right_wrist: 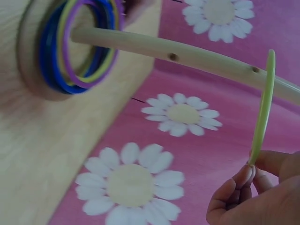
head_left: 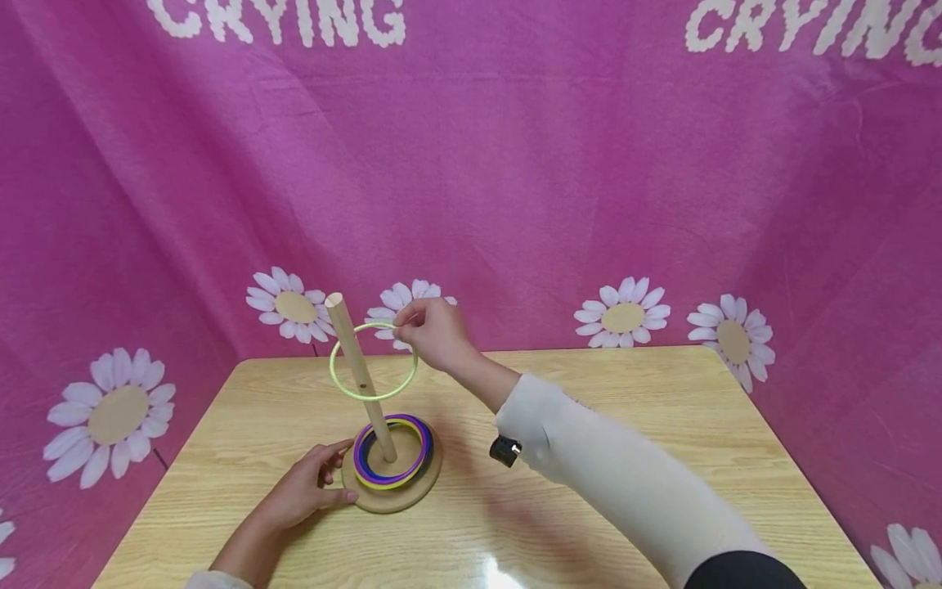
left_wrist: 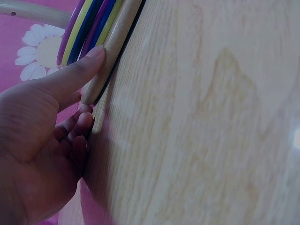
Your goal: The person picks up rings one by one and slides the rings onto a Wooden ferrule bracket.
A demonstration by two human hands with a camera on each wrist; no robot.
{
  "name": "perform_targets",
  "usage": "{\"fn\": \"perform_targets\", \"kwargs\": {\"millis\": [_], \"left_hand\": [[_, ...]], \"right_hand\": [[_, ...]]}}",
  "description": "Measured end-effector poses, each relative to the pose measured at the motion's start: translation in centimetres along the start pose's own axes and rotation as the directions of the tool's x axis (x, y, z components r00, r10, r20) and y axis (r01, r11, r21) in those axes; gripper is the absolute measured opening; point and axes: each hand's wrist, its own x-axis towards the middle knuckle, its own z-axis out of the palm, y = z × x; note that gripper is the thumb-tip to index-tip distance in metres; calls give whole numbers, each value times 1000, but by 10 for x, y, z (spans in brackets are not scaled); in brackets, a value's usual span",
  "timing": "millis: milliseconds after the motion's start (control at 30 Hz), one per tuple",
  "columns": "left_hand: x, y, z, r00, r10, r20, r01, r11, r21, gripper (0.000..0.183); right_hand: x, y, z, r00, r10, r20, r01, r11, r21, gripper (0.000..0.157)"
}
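On the table stands a wooden ring-toss stand, its post (head_left: 355, 352) rising from a round base (head_left: 412, 495) and tilted in the head view. Purple, yellow and blue rings (head_left: 425, 458) lie stacked around the post's foot. My right hand (head_left: 437, 334) pinches a yellow-green ring (head_left: 334, 378) by its edge, high above the stack. This ring encircles the upper post, with its far side passing behind the wood. At the base's left edge, my left hand (head_left: 302, 491) grips the rim; its thumb (left_wrist: 82, 70) lies on top and the other fingers are at the side.
The wood-grain table (head_left: 589, 458) extends to the right of the stand. A pink cloth (head_left: 515, 188) with white daisies and lettering hangs behind and along both sides. A small black device (head_left: 504, 451) is at the right wrist.
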Motion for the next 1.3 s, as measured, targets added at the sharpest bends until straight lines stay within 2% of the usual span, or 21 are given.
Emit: {"fn": "perform_targets", "kwargs": {"millis": [467, 867, 1100, 1300], "left_hand": [[-1, 1, 1, 1000, 9, -22, -9, 1000, 20, 85], [-1, 2, 2, 999, 18, -31, -18, 1000, -9, 83], [-2, 0, 4, 999, 29, -42, -31, 999, -32, 83], [-2, 1, 4, 999, 21, -40, -22, 999, -27, 84]], "right_hand": [[-25, 52, 36, 997, 77, 23, -76, 996, -45, 7], [-49, 97, 62, 979, 204, 26, -202, 977, -61, 9], [-56, 107, 67, 971, 240, 15, -239, 970, -42, 10], [-60, 108, 67, 975, 223, 14, -222, 974, -30, 7]]}}
